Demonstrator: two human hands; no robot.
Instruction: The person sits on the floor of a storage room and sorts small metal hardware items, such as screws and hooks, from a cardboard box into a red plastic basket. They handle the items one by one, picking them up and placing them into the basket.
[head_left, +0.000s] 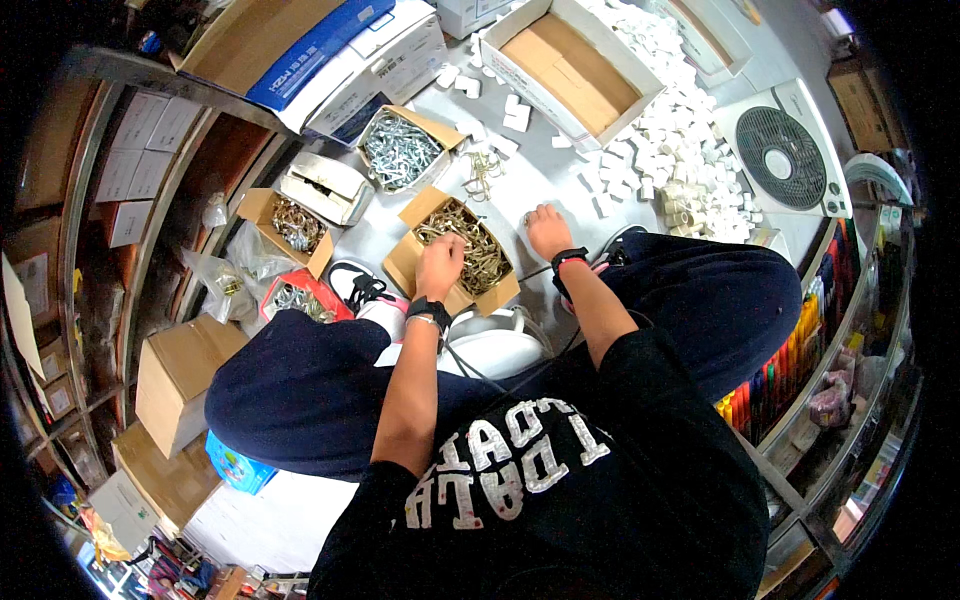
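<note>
An open cardboard box (420, 206) full of brass-coloured metal hooks (480, 262) stands on the floor between my feet. My left hand (441, 262) reaches over its near left side, fingertips at the hooks; whether they grip one is hidden. To the right of the box, my right hand (550, 232) is low over the grey floor with its fingers curled. Something small may be at its fingertips, too unclear to tell. A few loose brass-coloured hooks (481, 176) lie on the floor beyond the box.
Silver-coloured metal hooks (401, 148) fill another box. A smaller carton (259, 210) holds mixed metal pieces. White plastic pipe fittings (637, 161) are heaped around a shallow carton (574, 64). A box fan (780, 154) lies at right. Shelving (161, 202) stands at left.
</note>
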